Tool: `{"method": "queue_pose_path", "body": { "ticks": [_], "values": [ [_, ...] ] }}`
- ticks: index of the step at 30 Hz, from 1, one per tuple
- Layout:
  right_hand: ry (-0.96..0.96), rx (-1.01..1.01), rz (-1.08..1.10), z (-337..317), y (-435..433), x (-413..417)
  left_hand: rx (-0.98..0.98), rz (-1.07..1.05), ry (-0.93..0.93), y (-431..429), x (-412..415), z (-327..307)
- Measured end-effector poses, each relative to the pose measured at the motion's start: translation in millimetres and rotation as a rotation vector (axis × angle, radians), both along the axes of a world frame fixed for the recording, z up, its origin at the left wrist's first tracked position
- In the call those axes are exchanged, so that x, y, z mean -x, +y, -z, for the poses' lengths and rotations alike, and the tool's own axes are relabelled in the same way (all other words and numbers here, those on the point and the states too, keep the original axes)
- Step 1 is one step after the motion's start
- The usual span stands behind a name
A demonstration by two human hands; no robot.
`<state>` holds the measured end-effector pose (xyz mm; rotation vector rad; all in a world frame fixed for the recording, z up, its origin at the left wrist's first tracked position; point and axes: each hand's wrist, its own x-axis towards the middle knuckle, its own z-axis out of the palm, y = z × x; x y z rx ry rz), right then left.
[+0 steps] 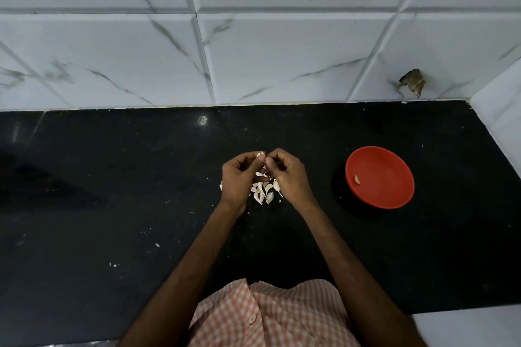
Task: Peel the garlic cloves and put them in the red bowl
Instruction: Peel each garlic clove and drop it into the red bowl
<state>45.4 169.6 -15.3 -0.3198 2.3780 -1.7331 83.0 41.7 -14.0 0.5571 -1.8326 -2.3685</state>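
At the middle of the black counter, my left hand (239,175) and my right hand (287,175) are held close together above a small heap of garlic cloves and skins (265,190). Both pinch one garlic clove (262,154) between their fingertips; only its pale tip shows. A red bowl (389,186) stands to the right of my hands, apart from them. One peeled clove (357,180) lies inside the bowl near its left wall.
The black counter (112,191) carries small white skin flakes (114,264) at the front left. A white marble-tiled wall (253,51) rises behind it, with a broken dark hole (411,82) at the right. A side wall (501,110) closes the right end.
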Motion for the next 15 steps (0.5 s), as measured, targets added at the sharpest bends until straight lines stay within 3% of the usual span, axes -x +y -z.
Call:
{"method": "queue_pose_path", "body": {
  "ticks": [3,7,11,15],
  "values": [
    [0.288,-0.261,0.032,-1,0,-2,-0.093,-0.031,-0.029,3,0,-1],
    [0.258,-0.189,0.123,3,-8,-3,-0.205,-0.101,-0.076,9,0,-4],
    [0.492,-0.392,0.12,3,-9,-10,-0.328,-0.17,-0.148,14,0,-8],
    [0.333,-0.139,0.147,5,-12,-5,-0.479,-0.095,-0.202,11,-1,-10]
  ]
}}
